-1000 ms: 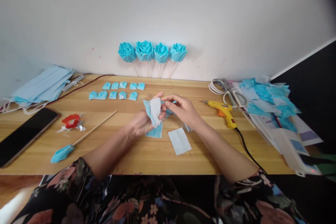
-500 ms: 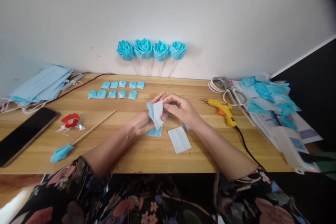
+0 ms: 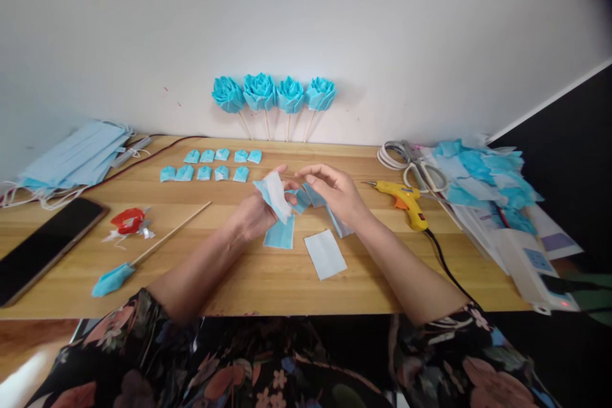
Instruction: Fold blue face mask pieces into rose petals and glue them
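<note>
My left hand [image 3: 255, 211] holds a folded piece of blue-and-white mask fabric [image 3: 276, 196] just above the table. To its right, my right hand [image 3: 335, 194] is apart from that piece, its fingers loosely curved with nothing seen between them; part of the fingers' underside is hidden. Beneath and between the hands lie several cut fabric squares, among them a blue square [image 3: 280, 233] and a white square [image 3: 326, 254]. Beyond my left hand, small folded blue petals [image 3: 204, 173] lie in two rows.
Several blue fabric flowers [image 3: 261, 92] on sticks lean against the wall. At right are a yellow glue gun [image 3: 400, 196], scissors [image 3: 425, 176], tape and fabric scraps [image 3: 482, 172]. At left are face masks [image 3: 71, 153], a phone [image 3: 48, 245], red tape [image 3: 130, 221] and a blue-tipped stick [image 3: 176, 229].
My right hand has let go of the folded fabric and moved slightly right. My left hand has turned and shifted a little left with the piece.
</note>
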Available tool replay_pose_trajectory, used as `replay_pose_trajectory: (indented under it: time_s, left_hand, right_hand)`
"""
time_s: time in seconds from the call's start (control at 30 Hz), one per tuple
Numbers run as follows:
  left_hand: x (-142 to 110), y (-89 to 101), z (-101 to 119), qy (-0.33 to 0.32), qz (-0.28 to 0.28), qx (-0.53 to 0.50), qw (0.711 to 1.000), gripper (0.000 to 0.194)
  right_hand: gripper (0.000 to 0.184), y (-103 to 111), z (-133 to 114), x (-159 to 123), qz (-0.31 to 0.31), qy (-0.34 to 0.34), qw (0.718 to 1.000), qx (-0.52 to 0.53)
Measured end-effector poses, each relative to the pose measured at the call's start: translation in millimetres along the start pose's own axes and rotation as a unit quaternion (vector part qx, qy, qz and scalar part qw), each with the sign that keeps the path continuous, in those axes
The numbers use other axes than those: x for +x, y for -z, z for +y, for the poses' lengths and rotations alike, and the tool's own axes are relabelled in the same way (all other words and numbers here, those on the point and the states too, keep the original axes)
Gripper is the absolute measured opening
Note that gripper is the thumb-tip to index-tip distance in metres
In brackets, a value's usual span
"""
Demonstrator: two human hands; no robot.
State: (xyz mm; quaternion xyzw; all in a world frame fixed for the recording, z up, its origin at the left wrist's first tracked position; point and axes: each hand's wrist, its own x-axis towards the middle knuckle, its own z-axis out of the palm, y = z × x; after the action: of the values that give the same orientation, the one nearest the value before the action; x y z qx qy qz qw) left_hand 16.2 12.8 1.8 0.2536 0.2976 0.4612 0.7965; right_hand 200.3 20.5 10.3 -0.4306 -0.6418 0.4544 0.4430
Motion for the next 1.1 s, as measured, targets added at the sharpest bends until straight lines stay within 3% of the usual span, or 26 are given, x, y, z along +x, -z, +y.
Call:
replay_pose_trajectory:
  time_s: [0.2,0.33,0.47,0.53,0.63,0.73,0.8,0.93,1.1]
  left_hand:
    - [-0.5,0.8,-5.0,0.024,-0.060,0.025,0.998,0.065]
    - [1.9,4.9,-14.2,0.016,-0.080,0.057,0.995,0.041]
    - [3.3,6.5,-19.4,0.013,-0.085,0.071,0.994,0.032]
    - [3.9,6.4,-17.4,0.013,-0.068,0.078,0.995,0.038]
    - [6.7,8.1,-10.6,0.006,0.003,0.089,0.996,0.042]
    - [9.6,11.5,-3.5,-0.065,0.106,0.095,0.988,0.033]
    - [8.4,11.7,0.2,-0.168,0.147,0.127,0.967,0.023]
    - [-2.3,5.1,4.3,-0.357,0.142,0.267,0.884,0.021]
    - [-9.2,0.9,1.6,-0.424,0.113,0.418,0.795,0.017]
  right_hand:
    - [0.021,-4.2,-5.9,-3.4,-0.039,0.088,0.985,-0.143]
    - [0.016,-9.0,-8.7,-4.3,-0.058,0.151,0.972,-0.171]
    - [0.005,-13.7,-6.2,-6.0,-0.069,0.129,0.983,-0.114]
    - [0.004,-13.4,-5.4,-6.5,-0.062,0.092,0.993,-0.049]
    - [0.010,-9.2,-4.1,-5.3,-0.029,0.032,0.999,0.026]
    - [0.013,-4.4,-1.4,-2.3,0.033,0.005,0.999,0.023]
    - [0.013,-2.5,0.3,-0.3,0.066,0.011,0.998,0.004]
    - [0.011,-1.8,0.6,1.4,0.089,0.026,0.995,-0.027]
    - [0.012,-2.6,-2.1,1.2,0.107,0.043,0.991,-0.075]
